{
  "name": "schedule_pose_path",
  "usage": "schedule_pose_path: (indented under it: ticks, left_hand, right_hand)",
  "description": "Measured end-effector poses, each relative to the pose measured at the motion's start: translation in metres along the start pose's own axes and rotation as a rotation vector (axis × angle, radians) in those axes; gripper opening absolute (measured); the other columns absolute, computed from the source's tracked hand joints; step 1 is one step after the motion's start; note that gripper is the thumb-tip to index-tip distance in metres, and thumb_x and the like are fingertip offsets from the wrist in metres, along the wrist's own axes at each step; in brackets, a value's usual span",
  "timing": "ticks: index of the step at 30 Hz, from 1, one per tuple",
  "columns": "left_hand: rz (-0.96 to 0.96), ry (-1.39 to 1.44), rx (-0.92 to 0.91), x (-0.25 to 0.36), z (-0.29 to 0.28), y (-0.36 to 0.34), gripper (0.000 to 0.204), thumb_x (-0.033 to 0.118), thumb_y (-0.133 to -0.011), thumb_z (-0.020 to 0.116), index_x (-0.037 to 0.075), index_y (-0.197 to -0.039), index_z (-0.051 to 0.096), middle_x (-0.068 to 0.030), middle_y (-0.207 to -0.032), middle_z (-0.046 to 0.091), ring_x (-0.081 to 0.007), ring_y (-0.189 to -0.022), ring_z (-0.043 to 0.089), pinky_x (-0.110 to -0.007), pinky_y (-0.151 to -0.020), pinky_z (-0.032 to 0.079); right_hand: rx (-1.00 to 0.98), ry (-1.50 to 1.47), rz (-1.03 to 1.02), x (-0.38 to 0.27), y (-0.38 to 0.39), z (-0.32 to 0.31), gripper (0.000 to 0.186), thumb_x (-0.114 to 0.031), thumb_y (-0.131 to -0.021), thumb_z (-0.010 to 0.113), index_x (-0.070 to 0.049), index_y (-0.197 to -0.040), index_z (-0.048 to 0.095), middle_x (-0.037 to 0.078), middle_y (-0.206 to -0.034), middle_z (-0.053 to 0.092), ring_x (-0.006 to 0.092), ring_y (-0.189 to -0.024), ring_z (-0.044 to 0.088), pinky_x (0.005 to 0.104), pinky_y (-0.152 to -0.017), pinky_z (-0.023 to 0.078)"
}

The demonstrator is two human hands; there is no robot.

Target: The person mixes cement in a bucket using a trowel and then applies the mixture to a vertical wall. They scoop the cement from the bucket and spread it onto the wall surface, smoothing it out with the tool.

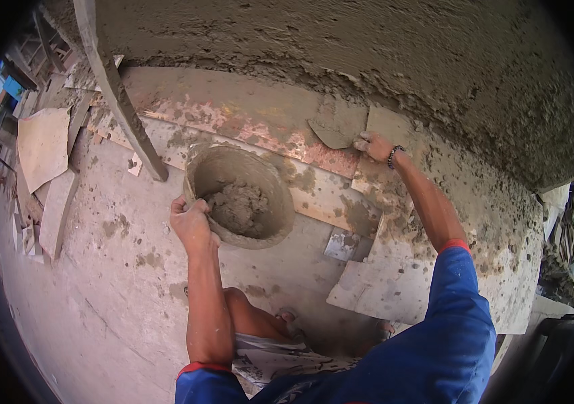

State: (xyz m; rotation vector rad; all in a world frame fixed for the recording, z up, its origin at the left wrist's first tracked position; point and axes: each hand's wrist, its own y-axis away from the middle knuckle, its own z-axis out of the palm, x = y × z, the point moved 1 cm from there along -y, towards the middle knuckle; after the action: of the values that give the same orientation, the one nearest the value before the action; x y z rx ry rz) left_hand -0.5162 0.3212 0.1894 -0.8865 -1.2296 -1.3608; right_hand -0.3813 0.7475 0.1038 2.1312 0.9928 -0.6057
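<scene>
My left hand [193,225] is closed on the near-left rim of a mortar-caked bucket [275,192]. The bucket stands tilted on the floor, and a lump of wet grey mortar [240,205] lies inside it. Out to the right, my right hand [373,145] is closed round a trowel [331,135]; the fist hides its handle. The trowel's mortar-smeared blade points left, low over the splattered boards at the wall's foot. A dark beaded bracelet [395,156] circles my right wrist.
A rough, freshly mortared wall [368,47] rises along the far side. Mortar-spotted boards [233,108] lie along its base. A wooden post [122,101] leans at the left, near loose board pieces [43,145]. Debris [573,246] is heaped at the far right.
</scene>
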Motion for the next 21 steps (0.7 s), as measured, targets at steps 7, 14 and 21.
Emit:
schedule_pose_path:
  ticks: [7, 14, 21]
  left_hand:
    - [-0.040, 0.001, -0.048, -0.001, 0.015, 0.008, 0.032, -0.013, -0.066, 0.053, -0.002, -0.096, 0.054, -0.0100, -0.081, 0.061, -0.0154, -0.066, 0.056, -0.026, -0.061, 0.047]
    - [-0.067, 0.033, -0.109, -0.007, 0.030, 0.014, 0.032, -0.014, -0.066, 0.053, -0.002, -0.096, 0.054, -0.0102, -0.081, 0.061, -0.0155, -0.067, 0.057, -0.027, -0.061, 0.048]
    - [-0.113, 0.084, -0.141, -0.009, 0.055, 0.028, 0.032, -0.016, -0.067, 0.054, -0.002, -0.095, 0.053, -0.0096, -0.080, 0.062, -0.0154, -0.065, 0.058, -0.026, -0.059, 0.048]
  right_hand:
    - [0.187, 0.027, 0.040, 0.008, -0.062, -0.040, 0.032, -0.028, -0.095, 0.058, 0.001, -0.110, 0.057, 0.004, -0.061, 0.049, 0.0154, -0.051, 0.047, 0.0355, -0.049, 0.040]
    - [0.356, 0.540, -0.199, 0.028, -0.076, -0.051, 0.054, -0.039, -0.090, 0.056, 0.002, -0.125, 0.055, 0.027, -0.109, 0.062, 0.0415, -0.104, 0.059, 0.0468, -0.088, 0.047]
    - [0.511, 0.534, -0.124, 0.018, -0.051, -0.035, 0.047, -0.038, -0.090, 0.054, -0.001, -0.118, 0.059, 0.026, -0.106, 0.064, 0.0425, -0.100, 0.061, 0.0506, -0.087, 0.048]
